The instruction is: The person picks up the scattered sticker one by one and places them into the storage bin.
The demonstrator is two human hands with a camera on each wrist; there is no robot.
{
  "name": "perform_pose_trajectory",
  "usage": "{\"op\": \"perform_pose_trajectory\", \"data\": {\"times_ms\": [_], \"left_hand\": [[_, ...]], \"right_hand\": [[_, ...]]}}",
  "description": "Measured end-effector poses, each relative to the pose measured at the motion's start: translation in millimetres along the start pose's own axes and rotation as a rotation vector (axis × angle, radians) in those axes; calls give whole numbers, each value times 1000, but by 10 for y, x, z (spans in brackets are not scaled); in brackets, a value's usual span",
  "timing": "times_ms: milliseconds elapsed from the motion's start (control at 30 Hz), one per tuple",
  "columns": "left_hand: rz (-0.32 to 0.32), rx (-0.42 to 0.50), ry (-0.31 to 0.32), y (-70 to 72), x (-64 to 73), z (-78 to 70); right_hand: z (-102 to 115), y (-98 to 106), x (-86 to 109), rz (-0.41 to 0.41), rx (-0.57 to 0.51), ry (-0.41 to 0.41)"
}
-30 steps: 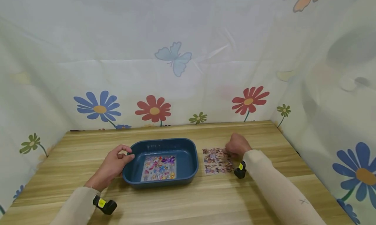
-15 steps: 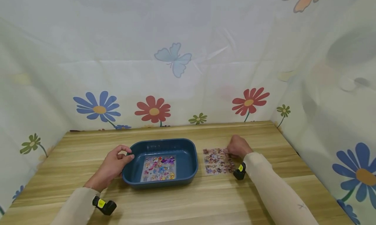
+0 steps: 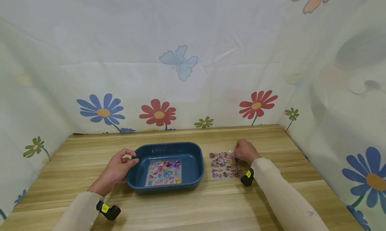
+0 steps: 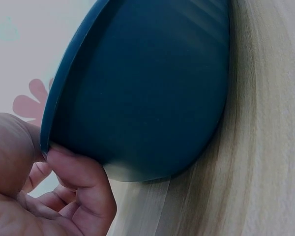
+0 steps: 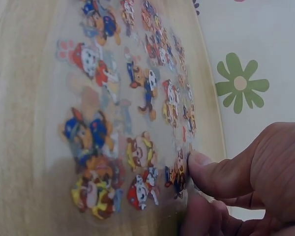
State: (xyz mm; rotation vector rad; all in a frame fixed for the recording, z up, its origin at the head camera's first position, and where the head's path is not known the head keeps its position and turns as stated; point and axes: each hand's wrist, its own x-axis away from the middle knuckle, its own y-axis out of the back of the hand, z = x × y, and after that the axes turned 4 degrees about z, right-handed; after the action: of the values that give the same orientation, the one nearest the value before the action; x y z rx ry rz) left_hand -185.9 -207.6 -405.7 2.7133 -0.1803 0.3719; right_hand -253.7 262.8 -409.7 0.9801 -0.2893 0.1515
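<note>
My left hand grips the left end of a dark blue oblong basin, thumb and fingers at its rim in the left wrist view. Inside the basin lies a clear sheet of colourful stickers, flat on the bottom. Right of the basin is another clear sticker sheet, printed with small cartoon dogs. The far right edge of this sheet is pinched between the thumb and fingers of my right hand. In the right wrist view, the dog sticker sheet stands close to the wood surface, partly see-through.
Basin and sheets are on a wood-grain table. A white cloth printed with flowers and butterflies hangs behind and at both sides. Each sleeve carries a small black camera, one on the left wrist and one on the right wrist.
My right hand has shifted slightly to the right and nearer, with more of the pinched sheet's far edge showing. My left hand and the basin have stayed put.
</note>
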Motion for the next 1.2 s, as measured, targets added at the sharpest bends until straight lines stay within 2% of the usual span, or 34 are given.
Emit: {"op": "perform_pose_trajectory", "data": {"times_ms": [233,467,767,1033,1200], "left_hand": [[-1,17,-1,-3,18,-11],[9,14,-13,9,-3,-36],[5,19,-7,-14,25,-54],[8,16,-1,-18,16,-37],[8,2,-1,-14,9,-38]], "right_hand": [[12,-5,0,-42,1,31],[-18,23,22,-108,57,93],[-86,83,43,-114,60,184],[-111,147,67,-137,84,224],[-124,191,69,-115,66,249]]}}
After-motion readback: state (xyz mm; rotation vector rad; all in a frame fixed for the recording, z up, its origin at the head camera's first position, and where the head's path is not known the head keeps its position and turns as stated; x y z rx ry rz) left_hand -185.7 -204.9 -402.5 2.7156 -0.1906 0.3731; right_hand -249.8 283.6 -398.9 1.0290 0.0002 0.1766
